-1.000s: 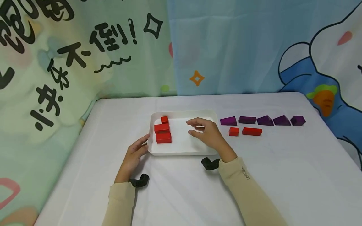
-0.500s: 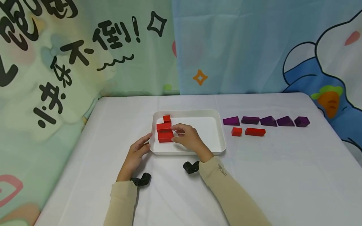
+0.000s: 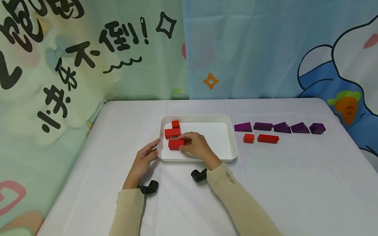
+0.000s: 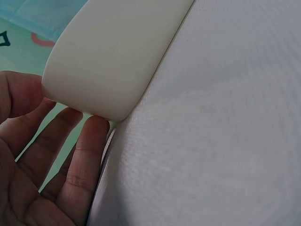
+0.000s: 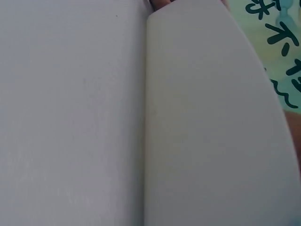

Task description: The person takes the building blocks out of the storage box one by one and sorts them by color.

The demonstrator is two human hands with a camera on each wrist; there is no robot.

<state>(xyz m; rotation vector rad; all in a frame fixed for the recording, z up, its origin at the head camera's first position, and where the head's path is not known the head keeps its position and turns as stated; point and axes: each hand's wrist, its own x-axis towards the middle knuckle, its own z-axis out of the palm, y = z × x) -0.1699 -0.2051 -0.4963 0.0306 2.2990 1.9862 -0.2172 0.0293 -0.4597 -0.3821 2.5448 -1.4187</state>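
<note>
In the head view a white tray (image 3: 206,134) holds three red blocks at its left side. My right hand (image 3: 198,146) pinches the nearest one, a red rectangular block (image 3: 175,144), between thumb and fingers. Just behind it lies a similar red block (image 3: 172,133), with a small red cube (image 3: 175,124) at its back. My left hand (image 3: 144,163) rests its fingertips on the tray's left outer wall; in the left wrist view its fingers (image 4: 94,136) touch the wall near the corner. The right wrist view is mostly filled by the tray's outer wall (image 5: 207,117), and the held block is hidden there.
Right of the tray, several purple blocks (image 3: 263,127) stand in a row on the white cloth (image 3: 265,183). In front of them lie a red cube (image 3: 248,138) and a longer red block (image 3: 268,139). A printed curtain (image 3: 242,49) hangs behind the table.
My right hand has moved left across the tray and taken hold of the nearest red block. That block has shifted slightly right, away from the one behind. The left hand stays at the tray.
</note>
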